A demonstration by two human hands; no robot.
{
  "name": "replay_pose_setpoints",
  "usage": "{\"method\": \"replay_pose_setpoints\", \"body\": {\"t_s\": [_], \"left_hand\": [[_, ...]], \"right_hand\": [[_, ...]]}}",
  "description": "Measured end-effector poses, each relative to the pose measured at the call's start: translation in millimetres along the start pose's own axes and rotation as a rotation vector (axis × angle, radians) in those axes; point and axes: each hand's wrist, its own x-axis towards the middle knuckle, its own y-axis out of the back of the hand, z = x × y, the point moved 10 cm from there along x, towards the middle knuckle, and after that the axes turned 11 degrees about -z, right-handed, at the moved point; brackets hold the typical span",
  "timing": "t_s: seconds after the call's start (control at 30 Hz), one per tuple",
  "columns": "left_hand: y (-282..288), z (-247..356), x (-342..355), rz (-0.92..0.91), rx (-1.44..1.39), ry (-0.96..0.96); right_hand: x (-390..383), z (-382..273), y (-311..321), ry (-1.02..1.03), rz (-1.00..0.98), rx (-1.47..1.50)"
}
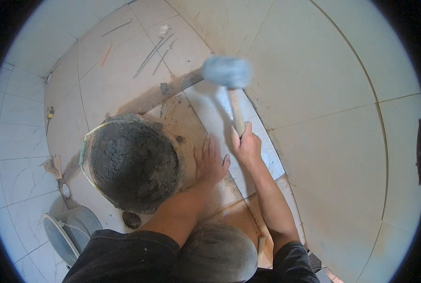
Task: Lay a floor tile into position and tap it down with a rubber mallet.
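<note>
Grey-blue, rounded and blurred at its edges, the head of the mallet (227,72) shows at the far end of a pale, glossy tile (238,170) in the head view; whether it touches is unclear. Its straight, light-wooden handle (237,111) points nearer, into the right hand (248,146), which is wrapped tightly around the lower part. The tile forms a long strip, brighter and smoother than the brownish, dusty floor (187,111) to its left. Beside the tile's left edge the left hand (212,160) lies palm down, grasping nothing — its fingers straight and pointing far, the thumb apart.

Left of that hand stands a wide, round bucket (181,162), filled with dark, rough mortar (130,160); a green grip (82,153) sits on its wire handle at the left. Near and left, a grey bucket (85,219) is partly hidden by the sleeve (125,254), its contents hard to make out.

Counted: one mallet, two buckets, one orange stick (106,55) and at least three thin dark rods (117,27) on the far left floor, plus one yellow-and-black tape measure (50,112) — well left, beside the tiled wall (24,141).
</note>
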Motion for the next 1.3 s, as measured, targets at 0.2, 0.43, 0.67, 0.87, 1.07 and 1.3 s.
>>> {"method": "replay_pose_setpoints", "body": {"t_s": [0.2,0.43,0.67,0.87,1.07,1.3], "left_hand": [[5.2,-7.9,0.6,0.048,0.005,0.013],[8.7,0.1,-3.3,0.114,-0.017,-0.034],[15.3,-3.6,-0.8,0.143,0.03,-0.01],[13.9,5.0,-5.6,0.113,-0.008,-0.053],[17.8,-3.5,-4.3,0.151,0.024,-0.017],[12.3,5.6,-3.2,0.109,-0.039,-0.062]], "right_hand": [[3.3,-20.7,6.2,0.078,-0.111,-0.104],[-5.0,2.3,-8.7,0.034,-0.105,-0.191],[10.0,-26.5,21.8,0.087,0.031,0.058],[0.0,18.9,-21.8,0.007,-0.195,-0.3],[13.3,-36.9,22.3,0.158,-0.041,-0.052],[-7.7,42.6,-29.7,-0.054,-0.271,-0.412]]}}
